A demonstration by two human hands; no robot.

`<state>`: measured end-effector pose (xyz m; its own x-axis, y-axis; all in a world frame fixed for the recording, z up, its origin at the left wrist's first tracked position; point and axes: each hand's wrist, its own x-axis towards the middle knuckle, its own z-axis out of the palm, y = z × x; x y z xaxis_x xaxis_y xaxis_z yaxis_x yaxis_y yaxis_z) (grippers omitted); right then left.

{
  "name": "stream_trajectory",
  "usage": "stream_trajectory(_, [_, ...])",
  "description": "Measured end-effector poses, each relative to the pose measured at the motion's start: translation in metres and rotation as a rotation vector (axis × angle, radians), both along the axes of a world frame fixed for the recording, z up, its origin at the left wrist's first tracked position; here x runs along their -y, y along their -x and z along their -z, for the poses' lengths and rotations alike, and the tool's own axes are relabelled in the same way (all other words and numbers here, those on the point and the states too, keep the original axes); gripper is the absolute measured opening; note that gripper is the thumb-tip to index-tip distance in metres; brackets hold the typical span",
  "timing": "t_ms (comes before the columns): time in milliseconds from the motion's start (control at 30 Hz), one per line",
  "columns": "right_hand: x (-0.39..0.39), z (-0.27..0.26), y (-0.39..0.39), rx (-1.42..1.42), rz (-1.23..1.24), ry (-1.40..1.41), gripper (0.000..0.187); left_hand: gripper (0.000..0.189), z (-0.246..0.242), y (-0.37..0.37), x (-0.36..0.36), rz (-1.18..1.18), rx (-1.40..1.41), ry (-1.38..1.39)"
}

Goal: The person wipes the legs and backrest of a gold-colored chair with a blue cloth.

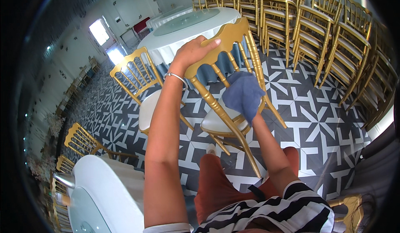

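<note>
A gold spindle-back chair (218,104) with a white padded seat stands in front of me, its back tilted toward me. My left hand (194,50) holds the chair's top rail (229,34), thumb over its near face. A silver bangle (178,76) circles that wrist. Against the lower spindles, just above the seat, my right hand (257,116) presses a blue cloth (243,92). The cloth covers most of that hand, so its fingers are hidden.
Another gold chair (142,86) stands to the left. Beyond is a round table (215,29) with a glass turntable (187,21). Stacked gold chairs (312,33) line the right side. A white-clothed table (103,173) lies at lower left, and a chair (351,211) at lower right.
</note>
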<state>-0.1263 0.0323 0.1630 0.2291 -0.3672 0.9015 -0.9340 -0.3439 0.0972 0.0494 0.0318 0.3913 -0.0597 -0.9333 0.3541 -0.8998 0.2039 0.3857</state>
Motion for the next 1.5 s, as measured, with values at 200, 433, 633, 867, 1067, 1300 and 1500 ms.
stream_trajectory(200, [0.055, -0.049, 0.03, 0.034, -0.017, 0.084, 0.021, 0.085, -0.001, 0.007, -0.007, -0.01, -0.036, -0.061])
stream_trajectory(433, [0.09, -0.087, 0.006, -0.05, -0.371, -0.272, 0.017, 0.08, -0.003, 0.001, -0.003, -0.018, 0.037, -0.022])
stream_trajectory(633, [0.077, -0.083, 0.011, -0.116, -0.471, -0.312, 0.014, 0.079, -0.001, 0.003, 0.0, -0.049, 0.067, -0.01])
stream_trajectory(867, [0.112, -0.018, -0.017, -0.103, -0.235, -0.065, 0.006, 0.081, 0.004, -0.003, -0.004, -0.014, 0.026, 0.011])
stream_trajectory(1067, [0.078, 0.07, 0.018, 0.019, -0.52, -0.112, 0.006, 0.08, -0.002, -0.002, -0.006, -0.066, 0.072, -0.044])
stream_trajectory(1300, [0.097, 0.112, 0.062, -0.101, -0.41, -0.155, 0.006, 0.084, 0.0, 0.019, 0.005, -0.006, 0.004, -0.014])
stream_trajectory(1500, [0.081, -0.06, -0.018, 0.036, -0.551, -0.282, 0.019, 0.077, -0.002, 0.0, -0.013, -0.077, 0.058, -0.064])
